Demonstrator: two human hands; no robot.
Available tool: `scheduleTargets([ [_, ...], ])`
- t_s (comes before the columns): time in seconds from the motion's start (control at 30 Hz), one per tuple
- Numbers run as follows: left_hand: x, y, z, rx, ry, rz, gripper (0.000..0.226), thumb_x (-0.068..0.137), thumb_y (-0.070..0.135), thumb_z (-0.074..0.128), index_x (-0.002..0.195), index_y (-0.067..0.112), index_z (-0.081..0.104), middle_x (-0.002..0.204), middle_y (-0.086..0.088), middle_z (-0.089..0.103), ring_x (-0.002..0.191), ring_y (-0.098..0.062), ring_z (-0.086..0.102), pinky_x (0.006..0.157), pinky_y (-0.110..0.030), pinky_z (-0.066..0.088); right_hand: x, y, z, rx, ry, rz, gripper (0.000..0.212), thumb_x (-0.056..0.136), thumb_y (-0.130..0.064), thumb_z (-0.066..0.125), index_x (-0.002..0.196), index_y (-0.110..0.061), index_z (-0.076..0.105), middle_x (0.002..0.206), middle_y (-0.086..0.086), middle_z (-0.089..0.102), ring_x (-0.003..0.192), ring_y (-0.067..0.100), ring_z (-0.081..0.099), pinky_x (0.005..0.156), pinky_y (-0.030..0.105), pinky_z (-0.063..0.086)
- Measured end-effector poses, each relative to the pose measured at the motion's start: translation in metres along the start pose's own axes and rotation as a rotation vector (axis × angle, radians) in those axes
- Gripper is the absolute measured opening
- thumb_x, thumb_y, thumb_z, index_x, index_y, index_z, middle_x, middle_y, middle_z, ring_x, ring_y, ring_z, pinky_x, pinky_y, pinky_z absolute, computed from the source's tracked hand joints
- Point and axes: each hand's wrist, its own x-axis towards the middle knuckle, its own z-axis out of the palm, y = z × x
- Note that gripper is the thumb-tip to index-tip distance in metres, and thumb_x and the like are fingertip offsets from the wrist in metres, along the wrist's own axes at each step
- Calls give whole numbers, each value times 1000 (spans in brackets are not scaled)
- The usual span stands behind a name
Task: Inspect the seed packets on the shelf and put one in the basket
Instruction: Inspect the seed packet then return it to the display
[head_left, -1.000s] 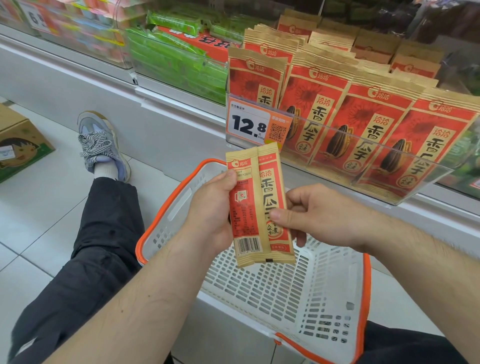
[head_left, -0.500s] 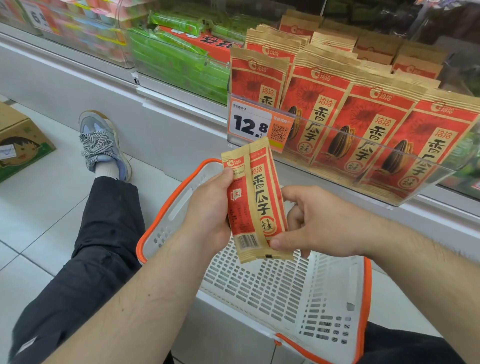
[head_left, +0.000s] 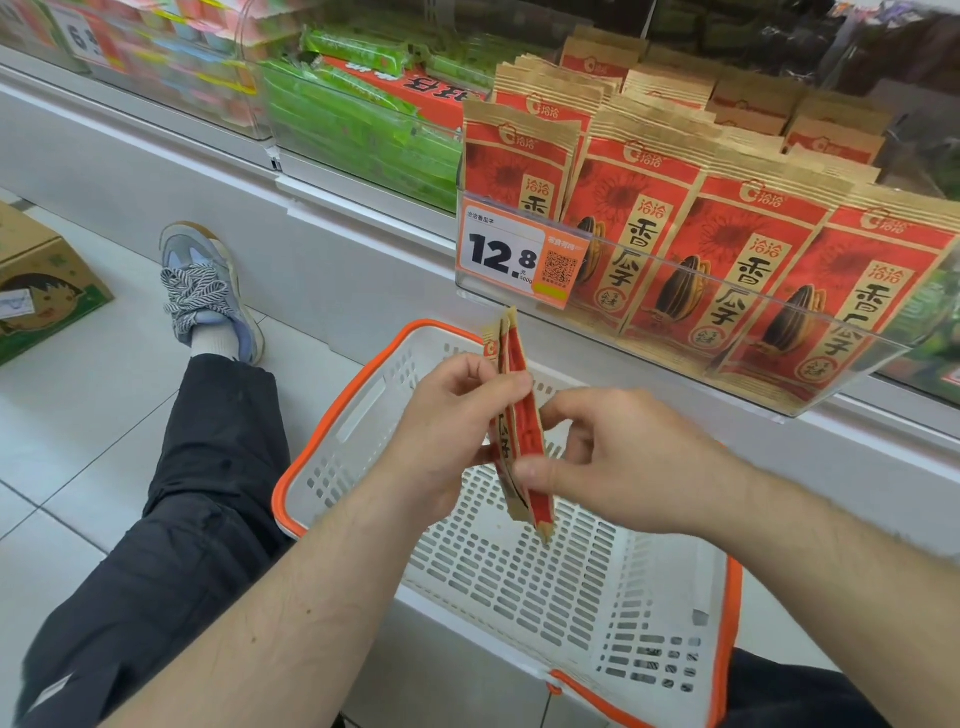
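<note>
White tiled shop floor (head_left: 78, 457), white shelf (head_left: 363, 249) carrying red seed packets (head_left: 727, 270) behind a clear rail, price tag (head_left: 519, 260), left hand (head_left: 441, 436) and right hand (head_left: 634, 467) both pinching one seed packet (head_left: 522, 431) edge-on, apparently folded, above white orange-rimmed basket (head_left: 332, 415).

Left hand (head_left: 441, 441) and right hand (head_left: 623, 467) together pinch one seed packet (head_left: 519, 415), turned edge-on, above the white, orange-rimmed basket (head_left: 332, 415), below the shelf packets (head_left: 727, 249).
</note>
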Motion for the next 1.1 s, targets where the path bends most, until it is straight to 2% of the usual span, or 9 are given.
scheduleTargets([
  [0.13, -4, 1, 4, 44, -112, 47, 29, 81, 14, 75, 69, 16, 49, 65, 0, 59, 62, -17, 58, 68, -39, 50, 4, 5, -5, 282, 204, 15, 36, 92, -56, 49, 83, -26, 66, 71, 3, 71, 61, 19, 64, 66, 45, 56],
  [0.23, -7, 2, 6, 79, -186, 56, 24, 87, 5, 68, 74, 11, 49, 65, 3, 65, 64, -15, 62, 70, -38, 48, 6, 6, -5, 293, 254, -8, 31, 97, -43, 50, 73, -27, 61, 63, -6, 69, 54, 12, 61, 58, 35, 51],
  [0.3, -8, 2, 6, 84, -215, 54, 23, 85, 10, 70, 75, 12, 50, 69, 0, 68, 73, -20, 64, 71, -38, 47, 7, 8, -3, 281, 248, 2, 33, 100, -32, 51, 69, -23, 57, 53, -15, 62, 48, 5, 54, 51, 26, 44],
  [0.43, -7, 1, 5, 65, -244, 10, 13, 75, 25, 64, 76, 16, 55, 79, -10, 69, 82, -26, 63, 70, -39, 49, 8, 10, -4, 428, 183, 16, 33, 103, -19, 50, 71, -18, 60, 54, -8, 63, 49, 8, 57, 56, 28, 47],
  [0.6, -8, 3, 4, -16, -289, -35, 9, 77, 26, 60, 78, 17, 57, 76, -10, 68, 73, -25, 62, 70, -42, 48, 8, 9, -5, 542, 147, 0, 33, 104, -15, 49, 74, -15, 62, 61, 2, 66, 53, 16, 60, 65, 40, 50],
  [0.73, -8, 4, 6, -15, -272, -41, 10, 84, 22, 62, 77, 18, 56, 74, -9, 66, 77, -27, 62, 70, -41, 48, 8, 9, -7, 572, 144, 4, 24, 100, -15, 56, 76, -11, 61, 60, 3, 66, 53, 16, 60, 63, 38, 50],
  [0.87, -5, 5, 6, -47, -224, -51, 20, 94, 15, 54, 75, 19, 55, 72, -4, 62, 73, -22, 62, 69, -41, 49, 5, 9, -6, 464, 51, -1, 13, 90, -12, 69, 86, -16, 57, 56, 0, 63, 55, 20, 63, 55, 32, 48],
  [0.97, -5, 5, 4, -33, -209, -39, 18, 95, 15, 53, 77, 19, 56, 77, -7, 64, 79, -26, 59, 76, -49, 49, 5, 8, -6, 408, 8, -20, 10, 94, -10, 63, 90, -15, 55, 58, -2, 66, 61, 22, 70, 68, 45, 57],
  [1.1, -5, 6, 6, -37, -197, -48, 18, 95, 15, 53, 78, 19, 57, 77, -7, 64, 79, -26, 60, 77, -50, 49, 5, 7, -7, 400, 6, -29, 9, 98, -8, 57, 91, -12, 54, 59, -5, 67, 66, 23, 72, 73, 42, 58],
])
